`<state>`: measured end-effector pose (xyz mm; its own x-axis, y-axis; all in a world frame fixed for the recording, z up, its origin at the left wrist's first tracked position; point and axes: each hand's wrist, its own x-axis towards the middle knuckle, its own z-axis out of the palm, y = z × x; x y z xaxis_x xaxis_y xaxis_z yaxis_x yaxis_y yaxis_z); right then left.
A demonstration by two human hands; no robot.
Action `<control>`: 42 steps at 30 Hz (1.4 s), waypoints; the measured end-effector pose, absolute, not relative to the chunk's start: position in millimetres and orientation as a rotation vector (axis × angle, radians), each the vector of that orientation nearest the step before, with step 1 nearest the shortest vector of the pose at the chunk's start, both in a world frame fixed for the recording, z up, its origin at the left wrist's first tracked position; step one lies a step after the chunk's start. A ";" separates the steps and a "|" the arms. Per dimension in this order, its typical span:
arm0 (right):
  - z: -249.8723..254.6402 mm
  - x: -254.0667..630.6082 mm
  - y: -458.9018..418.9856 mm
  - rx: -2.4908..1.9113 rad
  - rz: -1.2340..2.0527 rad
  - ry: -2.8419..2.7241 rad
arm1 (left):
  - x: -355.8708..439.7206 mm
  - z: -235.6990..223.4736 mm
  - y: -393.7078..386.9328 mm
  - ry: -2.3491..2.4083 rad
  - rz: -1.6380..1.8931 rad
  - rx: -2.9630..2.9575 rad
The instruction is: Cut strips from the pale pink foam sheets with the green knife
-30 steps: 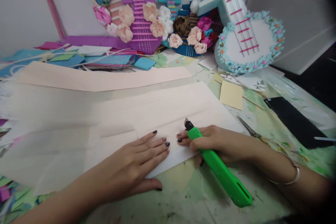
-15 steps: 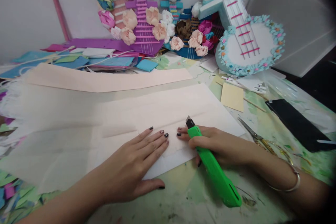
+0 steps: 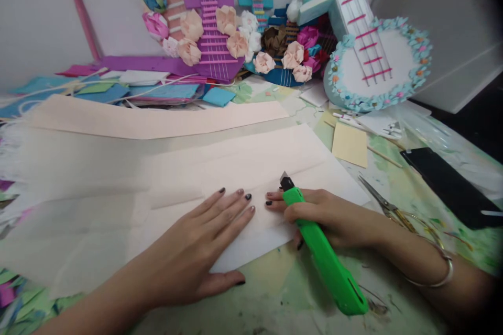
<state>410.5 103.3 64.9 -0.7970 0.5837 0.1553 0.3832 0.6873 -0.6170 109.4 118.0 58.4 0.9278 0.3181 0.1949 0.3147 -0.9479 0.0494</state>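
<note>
My left hand (image 3: 208,246) lies flat on a pale pink paper sheet (image 3: 236,162), fingers stretched out and thumb over its near edge. Under that sheet, part of a white sheet (image 3: 251,254) shows along the near edge. A green utility knife (image 3: 322,256) is held in my right hand (image 3: 326,214), its short blade out and pointing up and away from me. The right hand's other fingertips rest on the paper close to my left fingertips. Behind the sheet lies a long pale pink strip (image 3: 157,120).
Gold-handled scissors (image 3: 389,207) lie beside my right wrist. Further right are a black flat object (image 3: 444,183) and a yellow paper square (image 3: 349,144). Decorated toy-like guitars (image 3: 214,26) lean along the wall. Coloured scraps (image 3: 39,298) lie at lower left.
The view has shifted slightly. Both hands keep nearly the same pose on the paper, and the knife stays in my right hand.
</note>
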 end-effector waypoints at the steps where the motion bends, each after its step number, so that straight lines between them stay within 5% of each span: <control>1: 64.5 409.6 103.1 -0.755 0.785 -2.552 | 109.7 58.0 117.9 0.548 0.300 3.069; 42: 65.2 403.2 119.3 -1.047 0.663 -2.535 | 104.8 52.4 127.0 0.743 0.172 3.098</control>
<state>403.2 119.3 65.2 -0.6808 0.7236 0.1131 0.5756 0.6242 -0.5282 104.8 127.0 52.4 0.8857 0.4495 0.1160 0.4548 -0.8903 -0.0220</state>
